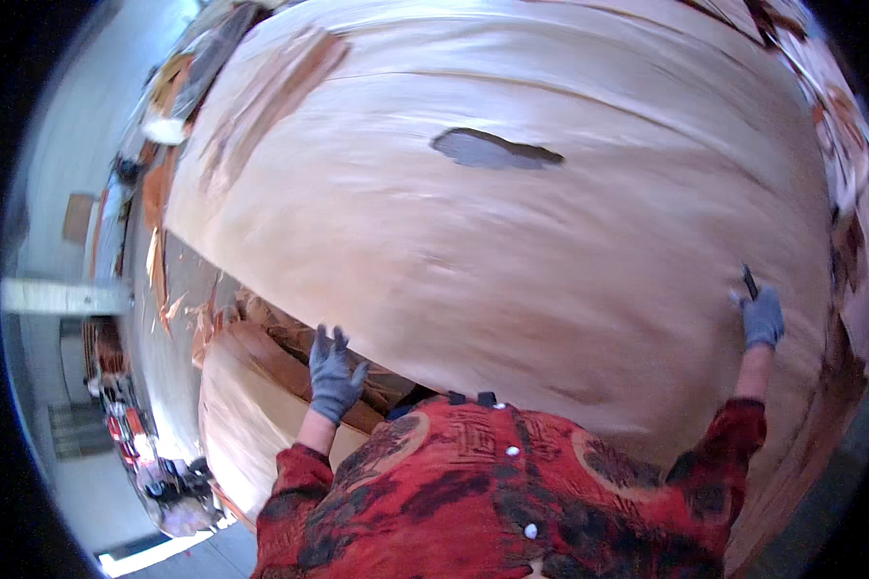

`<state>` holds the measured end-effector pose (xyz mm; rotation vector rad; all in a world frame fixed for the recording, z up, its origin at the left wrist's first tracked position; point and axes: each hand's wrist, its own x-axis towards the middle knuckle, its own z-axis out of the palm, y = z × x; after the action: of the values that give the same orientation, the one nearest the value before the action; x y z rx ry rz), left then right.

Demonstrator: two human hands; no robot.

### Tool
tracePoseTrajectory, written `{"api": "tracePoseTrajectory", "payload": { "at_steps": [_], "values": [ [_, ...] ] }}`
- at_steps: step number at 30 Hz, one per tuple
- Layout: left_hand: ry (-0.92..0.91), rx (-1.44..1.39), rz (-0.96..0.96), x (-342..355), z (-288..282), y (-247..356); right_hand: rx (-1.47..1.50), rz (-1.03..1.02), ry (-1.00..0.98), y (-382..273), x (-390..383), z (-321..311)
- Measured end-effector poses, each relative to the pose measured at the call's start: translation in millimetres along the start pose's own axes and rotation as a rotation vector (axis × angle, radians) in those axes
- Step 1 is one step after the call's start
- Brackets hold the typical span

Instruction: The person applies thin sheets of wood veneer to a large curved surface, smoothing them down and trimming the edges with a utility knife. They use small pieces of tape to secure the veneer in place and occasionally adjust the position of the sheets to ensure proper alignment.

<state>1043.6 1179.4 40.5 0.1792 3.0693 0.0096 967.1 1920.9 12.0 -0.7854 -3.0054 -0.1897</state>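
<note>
A large, thin, pale tan sheet (550, 241), like wood veneer, spreads before me, wrinkled, with a ragged hole in its upper middle and a torn brownish strip at upper left. My left hand (336, 376), in a grey glove, is at the sheet's lower-left edge with fingers spread, holding nothing; whether it touches the edge I cannot tell. My right hand (761, 314), also gloved, is over the sheet's right part, closed on a slim dark tool (749, 280), perhaps a blade. Under the left edge lie crumpled brown scraps (270, 318) and another pale sheet (241, 405).
Ragged piled sheets (854, 232) line the far right. At the left are more scraps on a grey floor (169, 367), a pale wall (63, 164), a white beam (58, 295) and a cluster of equipment (164, 482) too small to make out.
</note>
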Motion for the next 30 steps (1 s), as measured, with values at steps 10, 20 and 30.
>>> {"api": "tracePoseTrajectory", "payload": {
  "at_steps": [10, 20, 30],
  "values": [
    [0.396, -0.067, 0.309, 234, -11, -66, 0.567, -0.354, 0.126, -260, -117, -68],
    [0.495, 0.256, -0.181, 412, 7, -272, 0.441, -0.204, 0.405, -403, -154, -27],
    [0.356, 0.495, -0.472, 490, 19, -433, 0.583, -0.128, 0.311, -405, -159, -21]
  ]
}}
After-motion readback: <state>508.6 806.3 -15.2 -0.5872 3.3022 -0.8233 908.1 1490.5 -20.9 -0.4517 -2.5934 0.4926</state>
